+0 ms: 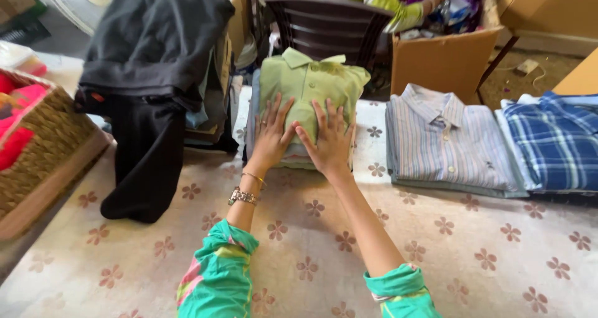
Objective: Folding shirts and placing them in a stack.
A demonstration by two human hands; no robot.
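Near edge: both forearms in green patterned sleeves, extended forward over a cream floral cloth that covers the work surface. Left wrist carries a metal watch and a thin bangle.

Left hand: flat, fingers spread, palm down on the lower left of a folded light-green shirt. Grips nothing, just pressing. Ring visible on one finger.

Right hand: same posture, open and flat, palm down on the lower right of the shirt. Thumbs of both hands nearly meet at the shirt's centre line.

The shirt: folded, collar up and facing away from the person, button placket centred. It sits on top of a small stack of other folded garments, centre of the surface, just beyond the hands.

Right of it, near but apart: a folded striped shirt on its own pile, collar away. Just beside that, further right, a folded blue plaid shirt, cut off by the frame edge.

Left side: a woven basket holding pink and red fabric, partly out of frame. Between basket and green shirt, a dark garment draped over a stack, hanging down onto the cloth.

Far: a dark brown chair behind the green shirt, a cardboard box to its right with shiny purple material in it, and another person's yellow-green sleeve reaching into the box.
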